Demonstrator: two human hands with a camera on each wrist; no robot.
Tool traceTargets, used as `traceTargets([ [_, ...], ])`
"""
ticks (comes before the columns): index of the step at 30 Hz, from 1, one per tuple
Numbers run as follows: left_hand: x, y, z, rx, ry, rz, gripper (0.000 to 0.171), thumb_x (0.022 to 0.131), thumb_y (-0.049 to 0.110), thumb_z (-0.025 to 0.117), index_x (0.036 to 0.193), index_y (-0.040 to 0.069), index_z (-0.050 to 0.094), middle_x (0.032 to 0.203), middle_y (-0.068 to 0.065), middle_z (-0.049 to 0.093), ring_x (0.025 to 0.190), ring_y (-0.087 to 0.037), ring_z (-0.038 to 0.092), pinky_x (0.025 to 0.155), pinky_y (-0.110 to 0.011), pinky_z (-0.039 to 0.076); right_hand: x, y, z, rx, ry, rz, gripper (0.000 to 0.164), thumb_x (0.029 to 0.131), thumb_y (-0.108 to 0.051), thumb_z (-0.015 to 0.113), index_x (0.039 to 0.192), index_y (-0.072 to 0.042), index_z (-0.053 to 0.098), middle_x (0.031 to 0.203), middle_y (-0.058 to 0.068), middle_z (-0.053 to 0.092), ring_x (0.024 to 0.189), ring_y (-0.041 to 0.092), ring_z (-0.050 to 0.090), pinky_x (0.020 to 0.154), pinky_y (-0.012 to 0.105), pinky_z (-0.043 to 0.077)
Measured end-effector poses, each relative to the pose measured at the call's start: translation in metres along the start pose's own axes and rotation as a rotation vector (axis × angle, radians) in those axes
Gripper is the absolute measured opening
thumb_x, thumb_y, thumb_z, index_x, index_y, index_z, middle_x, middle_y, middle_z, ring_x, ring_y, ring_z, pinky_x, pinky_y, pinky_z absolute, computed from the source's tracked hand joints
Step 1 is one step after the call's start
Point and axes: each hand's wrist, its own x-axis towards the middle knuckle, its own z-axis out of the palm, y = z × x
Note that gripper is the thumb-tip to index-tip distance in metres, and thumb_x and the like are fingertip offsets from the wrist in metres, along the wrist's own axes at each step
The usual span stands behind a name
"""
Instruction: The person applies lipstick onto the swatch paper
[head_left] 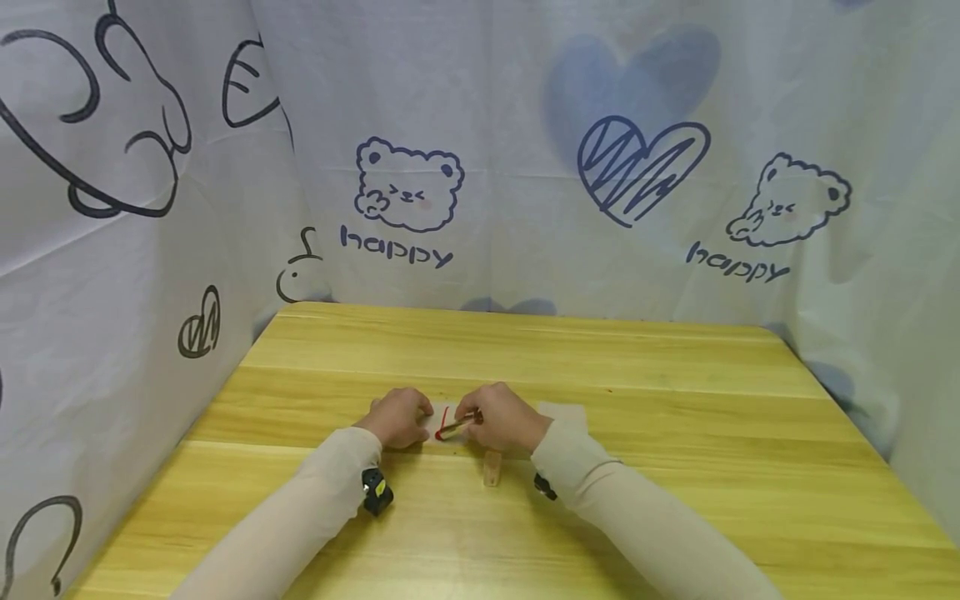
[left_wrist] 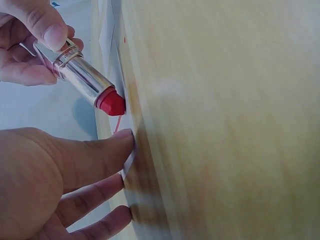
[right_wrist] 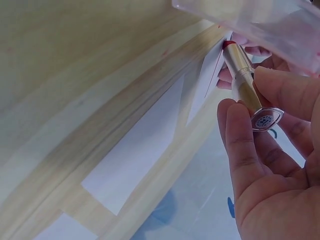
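My right hand pinches a lipstick by its metallic base, thumb on one side and fingers on the other. Its red tip points down and left, right at a small white paper. A red line runs across that paper. On the left side, my left hand rests its thumb and fingertips at the paper's edge, holding nothing. A clear, pinkish cap-like piece stands on the wood just in front of my right hand.
Another white paper lies to the right, partly behind my right wrist. A further white sheet shows in the right wrist view's bottom corner. Printed white curtains enclose the back and sides of the wooden table.
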Motion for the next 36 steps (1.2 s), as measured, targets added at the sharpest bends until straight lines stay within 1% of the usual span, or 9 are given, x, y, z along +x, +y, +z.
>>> traceTargets([
  [5, 0.0006, -0.0008, 0.0007, 0.003, 0.010, 0.005, 0.032, 0.081, 0.014, 0.079, 0.111, 0.006, 0.071, 0.122, -0.012, 0.063, 0.118, -0.033, 0.054, 0.091, -0.054, 0.039, -0.0007, -0.0016, -0.0005, -0.014, -0.009, -0.013, 0.010, 0.088, -0.007, 0.071, 0.096, -0.010, 0.075, 0.087, 0.001, 0.071, 0.070, 0.007, 0.060, 0.062, 0.022, 0.050],
  [9, 0.0001, -0.0019, 0.0015, -0.004, 0.018, 0.011, 0.031, 0.081, 0.013, 0.079, 0.111, 0.005, 0.071, 0.122, -0.012, 0.064, 0.118, -0.034, 0.054, 0.091, -0.055, 0.038, -0.0010, -0.0030, -0.0003, -0.005, -0.018, -0.013, 0.009, 0.087, -0.006, 0.072, 0.095, -0.010, 0.074, 0.088, 0.001, 0.070, 0.072, 0.008, 0.062, 0.063, 0.022, 0.051],
  [16, -0.0054, -0.0039, 0.0032, -0.017, 0.000, -0.008, 0.031, 0.083, 0.013, 0.078, 0.112, 0.004, 0.070, 0.122, -0.013, 0.063, 0.118, -0.035, 0.053, 0.094, -0.058, 0.037, -0.0016, -0.0054, 0.0029, 0.028, -0.059, -0.018, 0.010, 0.088, -0.008, 0.072, 0.097, -0.009, 0.074, 0.091, 0.001, 0.071, 0.075, 0.007, 0.063, 0.065, 0.020, 0.051],
  [22, -0.0021, -0.0036, 0.0018, -0.016, 0.015, 0.005, 0.032, 0.082, 0.013, 0.079, 0.111, 0.004, 0.070, 0.122, -0.012, 0.064, 0.117, -0.033, 0.055, 0.091, -0.056, 0.038, -0.0012, -0.0060, -0.0003, 0.009, -0.044, -0.028, 0.009, 0.087, -0.007, 0.072, 0.097, -0.009, 0.074, 0.089, 0.001, 0.070, 0.074, 0.009, 0.063, 0.064, 0.021, 0.051],
  [29, -0.0005, -0.0019, -0.0006, 0.002, 0.008, 0.006, 0.032, 0.082, 0.014, 0.079, 0.111, 0.006, 0.071, 0.122, -0.011, 0.064, 0.117, -0.032, 0.055, 0.089, -0.055, 0.039, -0.0002, -0.0059, -0.0028, 0.003, -0.044, -0.035, 0.010, 0.088, -0.006, 0.071, 0.097, -0.008, 0.074, 0.087, 0.002, 0.070, 0.072, 0.008, 0.062, 0.063, 0.021, 0.051],
  [36, 0.0017, -0.0021, 0.0008, 0.009, 0.017, 0.014, 0.031, 0.081, 0.015, 0.080, 0.109, 0.006, 0.071, 0.120, -0.010, 0.065, 0.115, -0.032, 0.056, 0.089, -0.055, 0.040, -0.0005, -0.0058, -0.0046, -0.029, -0.035, -0.032, 0.012, 0.088, -0.006, 0.070, 0.098, -0.009, 0.074, 0.088, 0.001, 0.070, 0.073, 0.009, 0.062, 0.063, 0.022, 0.051],
])
